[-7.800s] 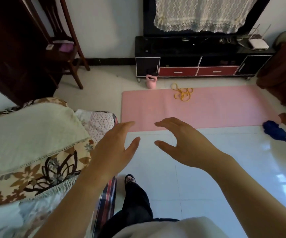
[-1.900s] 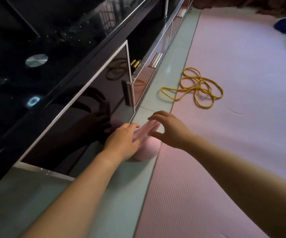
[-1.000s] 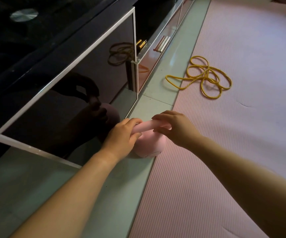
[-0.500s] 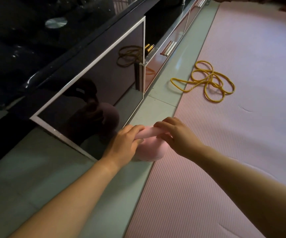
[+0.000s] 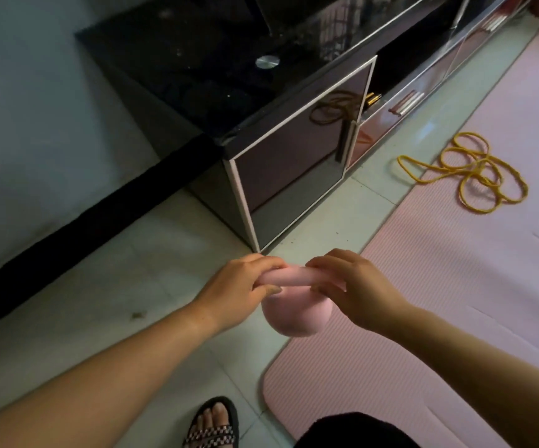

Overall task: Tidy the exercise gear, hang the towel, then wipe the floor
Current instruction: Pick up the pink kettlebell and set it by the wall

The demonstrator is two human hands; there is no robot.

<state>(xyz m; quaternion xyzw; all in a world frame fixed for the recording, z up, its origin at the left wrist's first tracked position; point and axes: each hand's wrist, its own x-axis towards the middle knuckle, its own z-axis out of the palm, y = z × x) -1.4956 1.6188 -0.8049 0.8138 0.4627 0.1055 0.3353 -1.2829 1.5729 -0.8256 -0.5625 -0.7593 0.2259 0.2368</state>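
Just off the near front corner of the black cabinet (image 5: 294, 163), the pink kettlebell (image 5: 295, 313) was over the line where the floor tile (image 5: 151, 286) met the pink mat (image 5: 439, 286). Its underside was hidden, so I couldn't tell whether it was grounded or lifted. Both handle ends were covered. The left hand (image 5: 239, 291) gripped one end and the right hand (image 5: 355, 286) the other, fingers curled over the top, with only the mid-bar showing. The handle was up and the round body below it. The bar's long axis ran left-right across the view, skewed to the cabinet front. A yellow cord (image 5: 475, 176) lay in loose loops further along the cabinet front, partly on the mat, well apart from the kettlebell. The cabinet's far end and the mat were cut off by the frame edges. A sandalled foot (image 5: 213, 425) was on the tile nearer than the cabinet corner, partly cropped.
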